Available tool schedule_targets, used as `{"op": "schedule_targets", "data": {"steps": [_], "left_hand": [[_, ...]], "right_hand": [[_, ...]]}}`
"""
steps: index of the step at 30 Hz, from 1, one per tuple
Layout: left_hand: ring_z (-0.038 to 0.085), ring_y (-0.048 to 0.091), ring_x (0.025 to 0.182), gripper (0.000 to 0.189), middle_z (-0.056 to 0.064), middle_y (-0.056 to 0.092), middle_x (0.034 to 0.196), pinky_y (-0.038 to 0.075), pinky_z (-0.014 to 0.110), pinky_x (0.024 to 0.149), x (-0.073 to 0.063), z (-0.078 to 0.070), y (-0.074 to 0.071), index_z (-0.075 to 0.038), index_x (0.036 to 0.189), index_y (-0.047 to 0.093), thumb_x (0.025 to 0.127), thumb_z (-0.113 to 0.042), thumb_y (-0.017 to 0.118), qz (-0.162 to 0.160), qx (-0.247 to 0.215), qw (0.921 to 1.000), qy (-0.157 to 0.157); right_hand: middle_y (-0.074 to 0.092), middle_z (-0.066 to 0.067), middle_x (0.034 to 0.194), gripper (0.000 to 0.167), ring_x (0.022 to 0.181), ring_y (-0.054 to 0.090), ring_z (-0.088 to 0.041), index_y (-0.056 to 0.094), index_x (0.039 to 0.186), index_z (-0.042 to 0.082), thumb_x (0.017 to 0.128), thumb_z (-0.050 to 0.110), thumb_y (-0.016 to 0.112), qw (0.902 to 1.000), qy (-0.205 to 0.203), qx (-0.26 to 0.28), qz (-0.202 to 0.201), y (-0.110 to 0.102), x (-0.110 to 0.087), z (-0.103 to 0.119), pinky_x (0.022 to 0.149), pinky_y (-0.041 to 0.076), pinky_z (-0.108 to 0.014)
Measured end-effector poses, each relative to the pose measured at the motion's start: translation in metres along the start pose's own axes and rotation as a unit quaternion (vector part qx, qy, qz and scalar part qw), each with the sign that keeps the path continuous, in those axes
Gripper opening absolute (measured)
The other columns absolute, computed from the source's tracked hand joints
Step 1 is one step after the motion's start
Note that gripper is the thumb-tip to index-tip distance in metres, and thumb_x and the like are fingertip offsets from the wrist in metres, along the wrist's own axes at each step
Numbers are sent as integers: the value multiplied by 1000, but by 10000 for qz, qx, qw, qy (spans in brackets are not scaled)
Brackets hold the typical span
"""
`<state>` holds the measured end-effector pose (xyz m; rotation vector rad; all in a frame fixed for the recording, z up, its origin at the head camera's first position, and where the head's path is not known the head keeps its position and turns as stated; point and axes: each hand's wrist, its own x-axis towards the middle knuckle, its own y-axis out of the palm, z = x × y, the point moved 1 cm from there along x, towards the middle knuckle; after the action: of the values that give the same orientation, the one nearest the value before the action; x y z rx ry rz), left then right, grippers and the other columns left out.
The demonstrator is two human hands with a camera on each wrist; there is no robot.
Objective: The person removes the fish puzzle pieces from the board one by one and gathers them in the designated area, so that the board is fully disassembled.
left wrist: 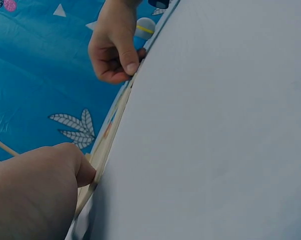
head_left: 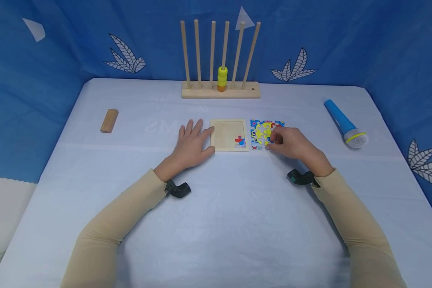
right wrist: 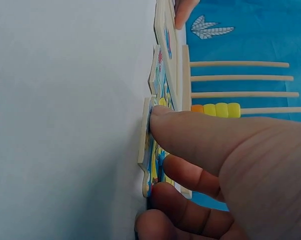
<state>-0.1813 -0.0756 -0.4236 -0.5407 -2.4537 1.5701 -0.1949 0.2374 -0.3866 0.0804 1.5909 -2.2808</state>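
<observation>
A shallow square wooden puzzle tray (head_left: 223,149) lies mid-table, with red, blue and purple puzzle pieces (head_left: 240,142) in its lower right corner. My left hand (head_left: 191,148) lies with fingers spread at the tray's left side, thumb and index finger against its edge. To the right of the tray, colourful jigsaw pieces (head_left: 258,132) are laid out as a yellow and blue picture. Over their lower right part, my right hand (head_left: 291,143) has its fingers curled and pinches a puzzle piece (right wrist: 146,132), thumb on its face. That hand covers part of the picture.
A wooden rack (head_left: 198,93) with several upright pegs stands at the back, yellow and orange beads (head_left: 222,77) on one peg. A wooden block (head_left: 109,121) lies at the left. A blue toy microphone (head_left: 340,117) lies at the right. Blue cloth (head_left: 165,48) hangs behind the table.
</observation>
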Motion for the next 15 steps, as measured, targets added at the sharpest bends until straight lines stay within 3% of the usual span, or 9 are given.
{"op": "schedule_targets", "data": {"steps": [15], "left_hand": [[48, 6, 158, 67, 23, 20, 169, 6, 69, 122, 0, -1, -1, -13, 156, 42, 94, -38, 50, 35, -37, 10000, -32]], "right_hand": [[59, -12, 87, 25, 82, 53, -26, 63, 105, 4, 90, 19, 76, 9998, -58, 183, -8, -4, -2, -7, 68, 43, -34]]}}
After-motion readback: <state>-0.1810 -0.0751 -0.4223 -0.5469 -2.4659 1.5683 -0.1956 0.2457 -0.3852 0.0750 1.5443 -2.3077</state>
